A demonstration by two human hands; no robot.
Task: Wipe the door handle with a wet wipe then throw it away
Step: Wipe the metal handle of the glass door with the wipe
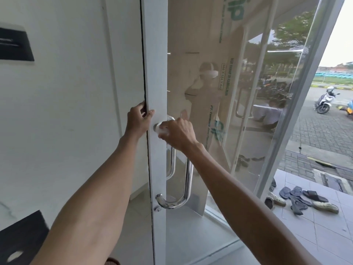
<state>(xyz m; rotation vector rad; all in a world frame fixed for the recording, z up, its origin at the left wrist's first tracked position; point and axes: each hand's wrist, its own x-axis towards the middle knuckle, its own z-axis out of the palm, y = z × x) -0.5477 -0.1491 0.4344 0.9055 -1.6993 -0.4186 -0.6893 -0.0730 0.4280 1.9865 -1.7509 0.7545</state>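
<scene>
Daylight falls on a white-framed glass door [155,64], and the person has both bare arms stretched out to it. The left hand [138,121] holds the door by its edge: the fingers curl round the edge out of sight while the thumb lies on the white front face, so that grip is clamped on the door itself. The right hand [178,133] is just beside it, to the right, with its fingers bunched around a wet wipe [163,129]. This grip is closed on the wipe, of which only a pale, crumpled bit shows past the knuckles. The wipe is pressed against the top end of the door handle [188,180], right where the polished steel bar meets the white frame. From there the handle runs down under the right wrist and curves back into the frame near the bottom, just above a small round lock [158,208]. A second, matching bar [172,163] shows through the glass (it sits on the far side of the pane). A white wall [66,92] fills the left, with a black plate [15,44] mounted high on it. Outside, on the pale tiled floor [315,236] to the right, several sandals [298,197] lie scattered, and a scooter [323,102] stands well off on the paved road.
</scene>
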